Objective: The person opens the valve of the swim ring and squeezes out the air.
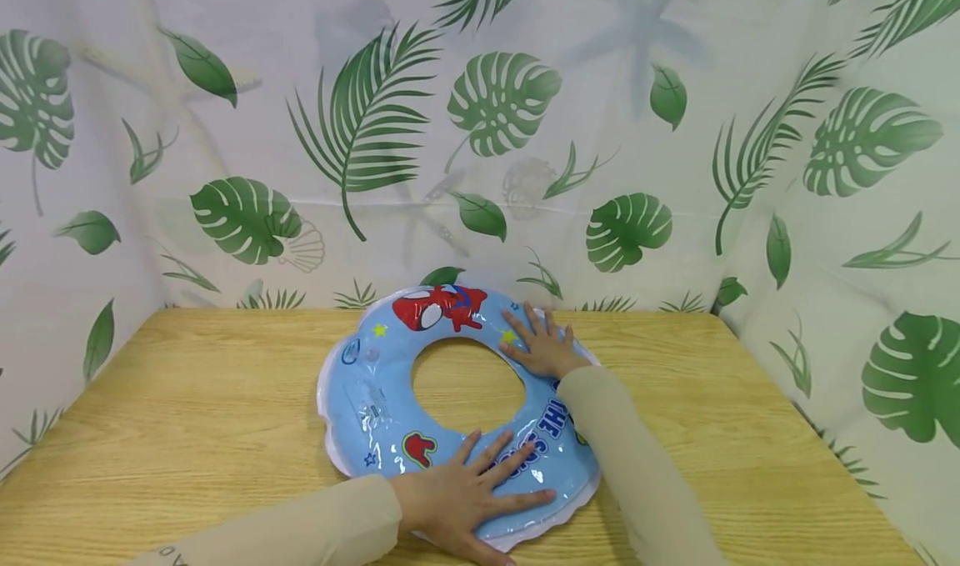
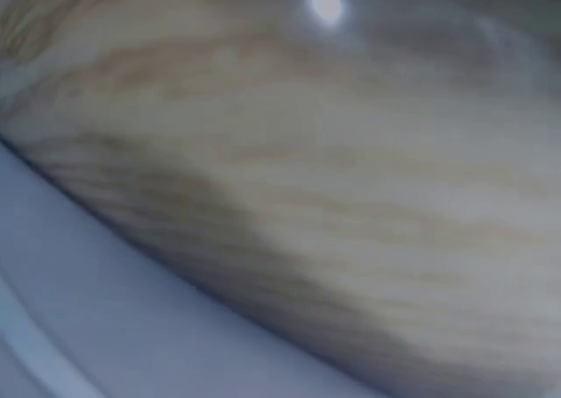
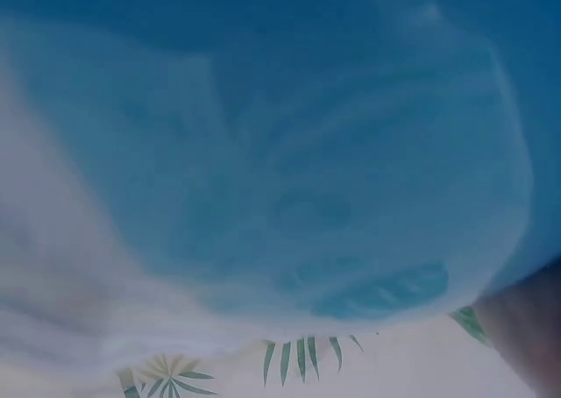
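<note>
A puffed-up light blue swim ring (image 1: 386, 383) with a white scalloped edge lies on the wooden table, printed with a red cartoon figure, stars and lettering. Across its near side my left hand (image 1: 468, 499) rests with fingers spread and straight. My right hand (image 1: 543, 345) presses the upper right part of the ring, fingers fanned out. Through the ring's round hole the tabletop shows. In the right wrist view the ring's blue surface (image 3: 351, 170) fills most of the picture, blurred. Pale wood grain takes up most of the left wrist view.
The wooden table (image 1: 187, 433) spreads to both sides of the ring. Behind it and along both sides hangs a white curtain (image 1: 420, 132) with green leaf prints. Long beige sleeves (image 1: 300, 524) cover both forearms.
</note>
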Demonstrator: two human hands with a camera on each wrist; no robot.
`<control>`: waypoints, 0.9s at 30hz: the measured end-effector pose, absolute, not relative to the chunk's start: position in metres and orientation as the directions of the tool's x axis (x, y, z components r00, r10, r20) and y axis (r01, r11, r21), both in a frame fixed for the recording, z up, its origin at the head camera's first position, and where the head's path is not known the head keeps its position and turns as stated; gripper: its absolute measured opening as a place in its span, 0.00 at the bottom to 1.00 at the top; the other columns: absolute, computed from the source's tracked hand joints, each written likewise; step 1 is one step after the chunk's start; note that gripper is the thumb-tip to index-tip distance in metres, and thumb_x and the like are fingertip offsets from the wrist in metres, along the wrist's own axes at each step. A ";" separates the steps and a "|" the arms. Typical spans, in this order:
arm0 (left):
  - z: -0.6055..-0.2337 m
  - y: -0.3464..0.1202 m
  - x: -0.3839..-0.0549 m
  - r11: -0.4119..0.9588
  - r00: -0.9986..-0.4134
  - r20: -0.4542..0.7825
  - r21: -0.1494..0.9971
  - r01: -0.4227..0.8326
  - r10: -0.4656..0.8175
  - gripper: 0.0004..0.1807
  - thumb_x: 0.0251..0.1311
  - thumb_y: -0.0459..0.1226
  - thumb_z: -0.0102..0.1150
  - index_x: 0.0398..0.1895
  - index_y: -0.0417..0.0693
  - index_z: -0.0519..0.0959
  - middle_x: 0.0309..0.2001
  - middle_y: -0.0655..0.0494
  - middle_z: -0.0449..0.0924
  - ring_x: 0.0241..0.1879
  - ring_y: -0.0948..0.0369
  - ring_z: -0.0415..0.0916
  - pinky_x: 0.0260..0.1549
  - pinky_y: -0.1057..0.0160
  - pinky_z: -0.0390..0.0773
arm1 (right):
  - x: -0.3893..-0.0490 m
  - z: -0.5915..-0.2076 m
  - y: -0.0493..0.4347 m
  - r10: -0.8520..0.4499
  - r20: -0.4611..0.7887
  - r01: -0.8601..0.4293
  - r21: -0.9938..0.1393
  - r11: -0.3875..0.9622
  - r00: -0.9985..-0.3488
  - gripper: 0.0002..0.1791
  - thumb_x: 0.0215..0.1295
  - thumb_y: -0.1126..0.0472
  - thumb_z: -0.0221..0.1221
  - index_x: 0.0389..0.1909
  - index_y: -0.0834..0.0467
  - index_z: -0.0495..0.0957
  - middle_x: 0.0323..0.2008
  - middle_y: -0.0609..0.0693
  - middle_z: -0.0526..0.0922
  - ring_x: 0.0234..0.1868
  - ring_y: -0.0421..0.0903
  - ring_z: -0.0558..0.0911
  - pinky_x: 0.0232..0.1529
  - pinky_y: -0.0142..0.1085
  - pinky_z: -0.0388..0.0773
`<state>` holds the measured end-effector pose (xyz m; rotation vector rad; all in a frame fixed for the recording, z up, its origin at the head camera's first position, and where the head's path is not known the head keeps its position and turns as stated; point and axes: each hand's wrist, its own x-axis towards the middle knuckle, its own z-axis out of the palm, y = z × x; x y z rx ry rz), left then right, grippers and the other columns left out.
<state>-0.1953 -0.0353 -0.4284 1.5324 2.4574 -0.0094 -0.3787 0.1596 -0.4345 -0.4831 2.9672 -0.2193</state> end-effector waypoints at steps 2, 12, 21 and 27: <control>-0.428 -0.035 -0.195 0.452 -0.421 -0.215 0.122 0.884 0.881 0.41 0.56 0.67 0.36 0.67 0.80 0.27 0.72 0.56 0.19 0.71 0.48 0.20 0.63 0.35 0.37 | -0.379 -0.435 0.159 -0.319 -0.124 -0.298 -0.159 0.941 -0.940 0.37 0.66 0.34 0.35 0.71 0.40 0.36 0.73 0.54 0.32 0.71 0.63 0.32 0.62 0.66 0.35; -0.428 -0.032 -0.195 0.457 -0.425 -0.239 0.102 0.883 0.873 0.40 0.56 0.68 0.34 0.66 0.82 0.27 0.72 0.56 0.19 0.71 0.47 0.20 0.63 0.35 0.38 | -0.376 -0.433 0.158 -0.317 -0.193 -0.290 -0.154 0.945 -0.929 0.35 0.67 0.35 0.33 0.71 0.40 0.36 0.73 0.54 0.31 0.71 0.61 0.31 0.63 0.66 0.33; -0.423 -0.032 -0.195 0.467 -0.432 -0.254 0.098 0.879 0.866 0.39 0.56 0.68 0.35 0.67 0.83 0.30 0.73 0.56 0.23 0.72 0.48 0.23 0.63 0.36 0.39 | -0.375 -0.430 0.155 -0.323 -0.217 -0.303 -0.124 0.945 -0.921 0.33 0.68 0.36 0.33 0.71 0.39 0.40 0.73 0.55 0.34 0.71 0.61 0.32 0.63 0.65 0.33; -0.421 -0.031 -0.196 0.468 -0.429 -0.258 0.115 0.876 0.866 0.39 0.56 0.68 0.35 0.67 0.83 0.31 0.73 0.57 0.24 0.72 0.48 0.25 0.64 0.36 0.39 | -0.374 -0.429 0.155 -0.321 -0.225 -0.305 -0.106 0.947 -0.920 0.33 0.68 0.36 0.32 0.71 0.39 0.41 0.73 0.55 0.34 0.71 0.61 0.32 0.63 0.66 0.34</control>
